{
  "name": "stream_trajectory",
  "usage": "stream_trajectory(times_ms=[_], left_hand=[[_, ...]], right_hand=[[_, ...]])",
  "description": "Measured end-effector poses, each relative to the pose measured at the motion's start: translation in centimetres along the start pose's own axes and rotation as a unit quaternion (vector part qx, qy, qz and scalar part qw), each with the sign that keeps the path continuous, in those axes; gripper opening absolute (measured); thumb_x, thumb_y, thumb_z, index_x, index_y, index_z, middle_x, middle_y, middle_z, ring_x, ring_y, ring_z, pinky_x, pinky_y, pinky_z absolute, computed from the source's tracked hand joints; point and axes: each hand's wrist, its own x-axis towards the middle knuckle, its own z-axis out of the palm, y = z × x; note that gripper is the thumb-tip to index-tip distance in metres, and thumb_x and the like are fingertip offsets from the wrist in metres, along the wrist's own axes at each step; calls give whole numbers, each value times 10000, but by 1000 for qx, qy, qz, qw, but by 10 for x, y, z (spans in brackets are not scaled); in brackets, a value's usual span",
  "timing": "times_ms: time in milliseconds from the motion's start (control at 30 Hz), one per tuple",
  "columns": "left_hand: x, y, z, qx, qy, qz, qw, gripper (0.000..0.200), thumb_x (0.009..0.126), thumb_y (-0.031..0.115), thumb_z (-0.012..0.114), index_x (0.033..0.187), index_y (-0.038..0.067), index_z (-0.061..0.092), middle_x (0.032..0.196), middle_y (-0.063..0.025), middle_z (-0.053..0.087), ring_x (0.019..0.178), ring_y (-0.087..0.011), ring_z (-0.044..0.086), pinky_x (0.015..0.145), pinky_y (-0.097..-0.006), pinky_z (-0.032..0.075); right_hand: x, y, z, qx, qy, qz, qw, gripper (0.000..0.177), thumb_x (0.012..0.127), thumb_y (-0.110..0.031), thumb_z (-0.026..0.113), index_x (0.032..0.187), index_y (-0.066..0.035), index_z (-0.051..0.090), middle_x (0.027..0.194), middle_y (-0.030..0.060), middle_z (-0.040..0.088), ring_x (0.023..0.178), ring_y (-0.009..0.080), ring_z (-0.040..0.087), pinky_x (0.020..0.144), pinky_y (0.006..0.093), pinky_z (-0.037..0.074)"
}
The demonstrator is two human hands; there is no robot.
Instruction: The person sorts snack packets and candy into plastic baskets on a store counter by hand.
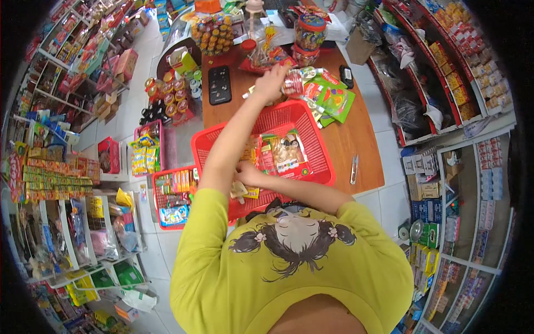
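My left hand (271, 84) reaches over the far rim of a red plastic basket (325, 158). Its fingers curl against a red-and-clear jar (293, 84), which looks tilted. Green snack packets (336, 103) lie to the right of the jar. My right hand (250, 175) is down at the basket's near left side, under my left forearm. Its fingers look bent, and what they hold, if anything, is hidden. Beside it is a small beige piece (238, 190). A clear pack with pale contents (288, 151) lies inside the basket.
On the wooden table (364, 147) are a black phone (219, 85), a box cutter (354, 169) and a candy jar (310, 32). A smaller red basket of packets (175, 214) stands to the left. Stocked shelves (445, 67) line both sides.
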Motion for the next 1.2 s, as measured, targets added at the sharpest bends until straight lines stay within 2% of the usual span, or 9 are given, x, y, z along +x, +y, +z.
stream_trajectory(times_ms=[100, 233, 367, 533, 633, 833, 933, 1067, 1200], left_hand=[[12, -20, 47, -128, -114, -21, 985, 953, 566, 281, 656, 1264, 131, 26, 1273, -229, 103, 1185, -300, 153, 960, -361, 154], [-10, -24, -3, -510, -54, -9, 858, 784, 687, 225, 585, 1260, 80, 72, 1274, -146, 163, 1159, -212, 207, 946, -306, 185], [-61, -40, -86, -432, -72, 34, 898, 475, 766, 177, 501, 1180, 56, 302, 1161, -93, 362, 1079, -157, 335, 880, -286, 296], [-167, -34, -96, -304, -35, -204, 930, 360, 780, 209, 480, 1073, 12, 404, 981, -94, 495, 913, -148, 468, 789, -261, 371], [-203, -11, -33, -239, -100, -302, 918, 749, 614, 412, 602, 1082, -107, 331, 1062, -252, 427, 1003, -308, 430, 843, -338, 344], [-229, 1, 25, -296, -39, -389, 872, 595, 536, 240, 686, 968, -53, 403, 914, -212, 512, 858, -297, 514, 732, -338, 402], [-230, -6, 27, -360, -14, -400, 843, 500, 549, 168, 675, 929, -36, 422, 844, -179, 539, 780, -261, 543, 673, -320, 420], [-220, 16, -13, -667, 57, -332, 665, 289, 682, -13, 543, 951, -2, 435, 882, -100, 551, 791, -141, 532, 686, -256, 425], [-220, 33, -25, -697, 81, -324, 635, 326, 727, 15, 520, 1033, 4, 407, 910, -101, 550, 811, -141, 535, 725, -257, 425]], right_hand=[[-12, -37, -36, 53, -7, -12, 999, 205, 636, -145, 562, 758, 20, 552, 668, 157, 559, 617, 212, 541, 584, 320, 415], [-38, -70, -121, 55, -66, 82, 993, 171, 713, -127, 512, 819, 1, 552, 693, 54, 562, 649, 125, 526, 574, 245, 418], [-43, -72, -194, 232, 61, 76, 968, 144, 712, -83, 522, 833, -10, 551, 699, 47, 574, 615, 102, 541, 549, 215, 431], [29, -2, -288, 219, 170, 93, 956, 162, 740, -131, 483, 822, -15, 562, 702, 65, 581, 594, 129, 550, 487, 250, 419], [65, 43, -303, -257, 219, 46, 940, 280, 715, -238, 499, 768, 32, 547, 587, 103, 543, 500, 200, 532, 455, 301, 402], [29, -52, -228, -246, 231, -2, 941, 307, 746, -270, 471, 647, 19, 494, 567, 163, 496, 548, 264, 500, 532, 359, 376], [0, -44, -181, -204, -5, -86, 975, 144, 741, -112, 447, 827, 5, 441, 789, 145, 512, 702, 232, 497, 630, 319, 395], [-37, -37, -131, 1, -146, 65, 987, 617, 668, -262, 616, 1104, 54, 316, 878, 134, 503, 715, 148, 515, 567, 259, 431], [-44, -37, -115, 257, -114, 189, 941, 750, 639, -293, 652, 1185, 0, 229, 902, 136, 518, 819, 137, 518, 718, 219, 409]])
